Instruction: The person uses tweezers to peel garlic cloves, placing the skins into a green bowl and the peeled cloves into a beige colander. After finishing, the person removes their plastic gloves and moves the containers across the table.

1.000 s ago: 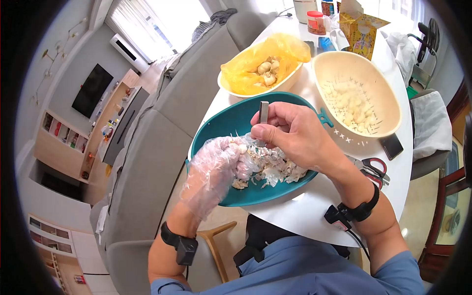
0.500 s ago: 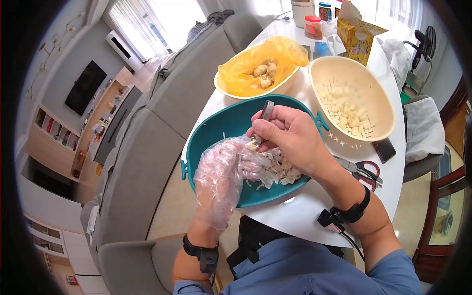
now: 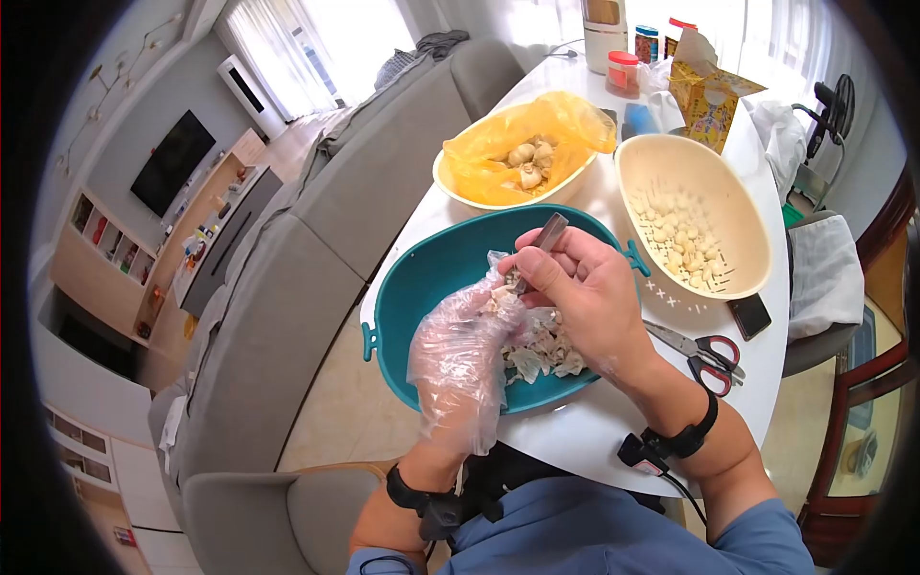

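Observation:
My left hand (image 3: 460,335) wears a clear plastic glove, its fingers closed on a whitish garlic clove (image 3: 505,299) mostly hidden between both hands. Bare, my right hand (image 3: 585,287) grips a small flat metal tool (image 3: 550,235), its top end sticking up past the thumb and its lower end at the clove. Both hands are over a teal basin (image 3: 412,278). Papery garlic skins (image 3: 546,353) lie in the basin beneath my right hand.
Behind the basin, garlic bulbs (image 3: 530,163) sit in a yellow plastic bag (image 3: 470,158) in a cream bowl. Peeled cloves (image 3: 685,240) lie in a cream colander (image 3: 747,206) at right. Scissors (image 3: 704,356), a phone (image 3: 750,316), a red-lidded jar (image 3: 623,75) and a carton (image 3: 704,101) share the white table.
The view has shifted slightly, so the table appears lower and further right. Both hands stay together over the basin, and the gloved left hand has turned a little around the clove.

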`<state>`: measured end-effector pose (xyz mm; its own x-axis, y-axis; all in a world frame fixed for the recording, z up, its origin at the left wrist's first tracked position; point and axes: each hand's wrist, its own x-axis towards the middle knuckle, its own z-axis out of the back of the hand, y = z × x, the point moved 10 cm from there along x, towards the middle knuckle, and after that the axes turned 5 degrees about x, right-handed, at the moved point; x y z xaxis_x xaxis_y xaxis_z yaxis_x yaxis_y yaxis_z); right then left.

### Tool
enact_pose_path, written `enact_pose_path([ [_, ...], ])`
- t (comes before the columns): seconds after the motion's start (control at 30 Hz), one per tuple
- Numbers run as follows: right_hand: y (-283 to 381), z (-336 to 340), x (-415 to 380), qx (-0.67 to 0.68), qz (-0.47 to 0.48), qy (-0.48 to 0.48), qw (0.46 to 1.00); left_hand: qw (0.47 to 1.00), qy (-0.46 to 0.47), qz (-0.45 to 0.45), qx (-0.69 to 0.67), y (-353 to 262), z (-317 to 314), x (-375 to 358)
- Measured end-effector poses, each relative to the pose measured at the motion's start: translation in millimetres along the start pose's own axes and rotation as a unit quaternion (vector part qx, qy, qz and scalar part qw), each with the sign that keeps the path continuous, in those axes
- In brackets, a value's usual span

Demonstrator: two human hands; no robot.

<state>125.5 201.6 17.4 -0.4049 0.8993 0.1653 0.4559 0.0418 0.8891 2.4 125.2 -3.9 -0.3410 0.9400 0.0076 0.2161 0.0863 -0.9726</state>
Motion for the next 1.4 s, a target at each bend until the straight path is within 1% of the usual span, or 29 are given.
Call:
enact_pose_path([
  [0.07,-4.6,0.9,0.5,0.020,-0.018,-0.001,1.000,0.999,-0.027,-0.024,0.013,-2.1,5.7,-1.5],
  [0.1,-3.6,1.3,0.5,0.024,-0.004,-0.003,1.000,0.999,-0.027,-0.023,0.013,-0.5,7.2,-2.3],
  [0.17,-2.7,1.7,-1.2,0.029,0.008,-0.006,1.000,0.996,-0.048,-0.048,0.055,-3.9,14.3,-4.3],
  [0.23,21.0,-1.7,-6.6,-0.100,0.120,-0.008,0.988,0.996,-0.046,-0.059,0.051,-10.5,12.1,-7.9],
  [0.3,24.0,-6.2,-11.4,-0.105,0.130,-0.005,0.986,0.995,-0.044,-0.071,0.047,-16.2,10.0,-10.4],
  [0.37,23.7,-12.6,-16.2,-0.114,0.154,0.004,0.981,0.991,-0.051,-0.071,0.106,-18.6,11.2,-13.2],
  [0.4,22.7,-14.3,-17.2,-0.114,0.154,0.003,0.982,0.991,-0.050,-0.069,0.106,-16.2,12.4,-12.7],
  [0.47,19.4,-18.3,-17.8,-0.125,0.141,0.009,0.982,0.978,-0.043,-0.137,0.153,-23.3,10.9,-13.0],
  [0.6,14.9,-10.1,-12.8,-0.107,0.118,-0.013,0.987,0.983,-0.037,-0.119,0.138,-18.7,15.7,-10.0],
  [0.63,17.3,-9.7,-12.7,-0.108,0.117,-0.015,0.987,0.981,-0.031,-0.136,0.135,-16.9,18.8,-8.8],
  [0.67,15.7,-10.8,-12.0,-0.085,0.092,-0.006,0.992,0.979,-0.025,-0.153,0.132,-17.4,20.2,-8.6],
  [0.7,12.7,-12.1,-11.1,-0.061,0.066,0.003,0.996,0.979,-0.024,-0.152,0.132,-18.5,20.4,-8.6],
  [0.8,9.4,-12.9,-9.3,-0.029,0.045,0.017,0.998,0.984,-0.016,-0.137,0.113,-20.3,20.3,-7.8],
  [0.9,9.6,-14.9,-9.4,-0.039,0.036,0.028,0.998,0.985,-0.003,-0.129,0.118,-19.6,20.3,-6.8],
  [1.1,7.3,-15.1,-8.1,-0.024,0.046,0.045,0.998,0.974,-0.013,-0.168,0.154,-26.5,20.2,-8.4],
  [1.27,7.4,-14.7,-8.3,-0.011,0.047,0.045,0.998,0.979,-0.030,-0.127,0.153,-23.2,22.1,-8.5],
  [1.4,9.8,-15.8,-7.9,-0.011,0.066,0.057,0.996,0.985,-0.018,-0.120,0.125,-25.0,20.1,-7.9],
])
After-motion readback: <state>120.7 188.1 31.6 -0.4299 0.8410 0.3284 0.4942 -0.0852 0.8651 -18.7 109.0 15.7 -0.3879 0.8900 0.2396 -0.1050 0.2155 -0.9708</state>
